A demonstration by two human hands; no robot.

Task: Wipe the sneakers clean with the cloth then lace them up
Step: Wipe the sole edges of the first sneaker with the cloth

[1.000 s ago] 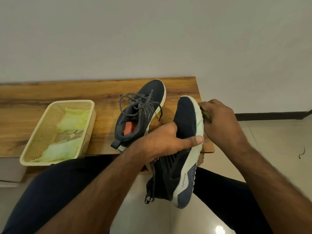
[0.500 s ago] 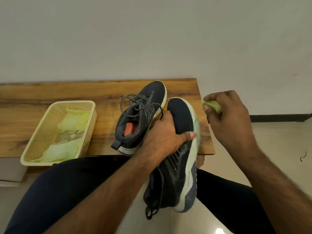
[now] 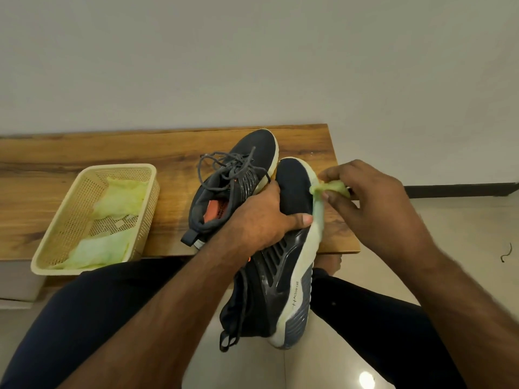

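The person's left hand (image 3: 261,217) is reaching forward from a bare forearm, fingers curling over and thumb stretching out to the right, gripping what it is holding. The right hand (image 3: 373,197) is coming in from the right side, its bent fingertips (image 3: 327,196) pinching together, wrist angling inward toward the left hand.

- Plain off-white wall (image 3: 252,57) behind
- Wooden bench (image 3: 84,153) against it
- Glossy pale tiled floor (image 3: 463,234), a light's glare (image 3: 366,379) reflected
- Dark skirting (image 3: 460,189), perhaps painted
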